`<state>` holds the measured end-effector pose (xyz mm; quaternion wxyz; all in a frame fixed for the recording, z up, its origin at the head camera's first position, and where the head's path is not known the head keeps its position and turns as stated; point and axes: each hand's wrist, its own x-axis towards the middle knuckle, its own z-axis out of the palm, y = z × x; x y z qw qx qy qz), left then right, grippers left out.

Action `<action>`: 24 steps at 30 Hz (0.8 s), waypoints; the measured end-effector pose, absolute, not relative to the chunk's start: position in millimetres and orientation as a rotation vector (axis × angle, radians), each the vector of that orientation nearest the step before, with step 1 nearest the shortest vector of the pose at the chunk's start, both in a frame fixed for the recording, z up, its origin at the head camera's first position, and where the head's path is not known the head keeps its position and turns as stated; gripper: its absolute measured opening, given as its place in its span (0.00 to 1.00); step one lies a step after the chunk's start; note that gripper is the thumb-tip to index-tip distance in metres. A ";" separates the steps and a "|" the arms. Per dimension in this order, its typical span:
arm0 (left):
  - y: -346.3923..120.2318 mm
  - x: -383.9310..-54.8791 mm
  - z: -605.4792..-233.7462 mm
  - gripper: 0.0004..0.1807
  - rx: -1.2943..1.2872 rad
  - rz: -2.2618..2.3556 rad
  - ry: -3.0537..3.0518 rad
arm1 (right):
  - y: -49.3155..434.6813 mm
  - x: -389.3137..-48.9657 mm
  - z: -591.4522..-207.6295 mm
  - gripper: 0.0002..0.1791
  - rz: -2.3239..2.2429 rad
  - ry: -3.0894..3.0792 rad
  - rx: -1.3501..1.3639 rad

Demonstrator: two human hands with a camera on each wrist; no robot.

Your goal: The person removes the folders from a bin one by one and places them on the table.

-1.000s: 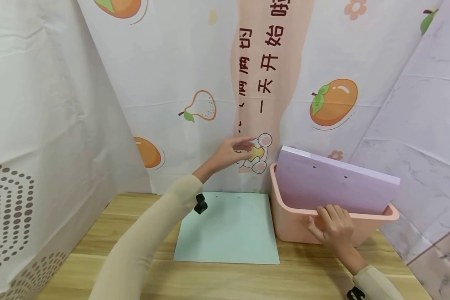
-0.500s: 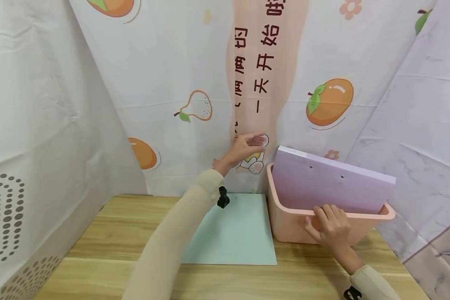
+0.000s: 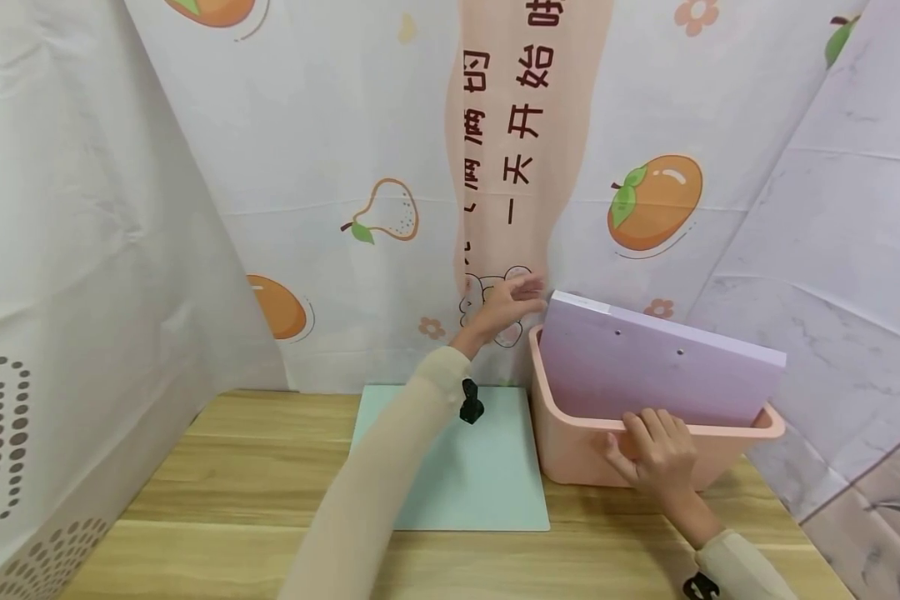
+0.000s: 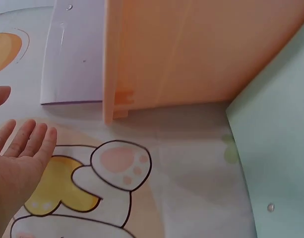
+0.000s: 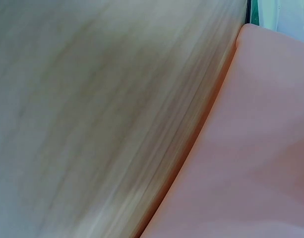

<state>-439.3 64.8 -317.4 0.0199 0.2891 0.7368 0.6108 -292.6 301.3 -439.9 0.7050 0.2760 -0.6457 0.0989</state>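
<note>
A pink plastic bin (image 3: pixel 581 454) stands on the right of the table, with a lilac file folder (image 3: pixel 656 367) leaning upright inside and rising above its rim. My right hand (image 3: pixel 662 458) grips the bin's front rim, fingers curled over the edge and thumb outside. In the air just left of the folder's upper corner is my left hand (image 3: pixel 501 310), fingers extended and thumb apart, holding nothing. The left wrist view shows that hand (image 4: pixel 18 168) apart from the folder (image 4: pixel 77 59). A mint-green file folder (image 3: pixel 487 475) lies flat left of the bin, partly hidden by my left sleeve.
The wooden table (image 3: pixel 217 500) extends to the left and front. A white printed cloth (image 3: pixel 375 317) hangs behind it, and a dotted white cloth (image 3: pixel 82 250) borders the left side. Marbled cloth (image 3: pixel 817 292) hangs close behind the bin on the right.
My left hand has moved right, from above the mint folder towards the lilac folder's corner. The right hand keeps its grip on the bin rim, and the bin and folders look unmoved.
</note>
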 end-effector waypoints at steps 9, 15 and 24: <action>78.4 -443.4 -328.3 0.30 0.816 1.954 2.235 | 299.7 -293.3 -440.6 0.27 0.218 -1.433 0.611; 83.6 -443.6 -334.2 0.29 0.836 1.982 2.186 | 301.3 -291.3 -441.6 0.26 0.221 -1.457 0.608; 83.8 -444.9 -337.8 0.29 0.795 1.949 2.171 | 298.1 -293.5 -438.3 0.27 0.231 -1.428 0.613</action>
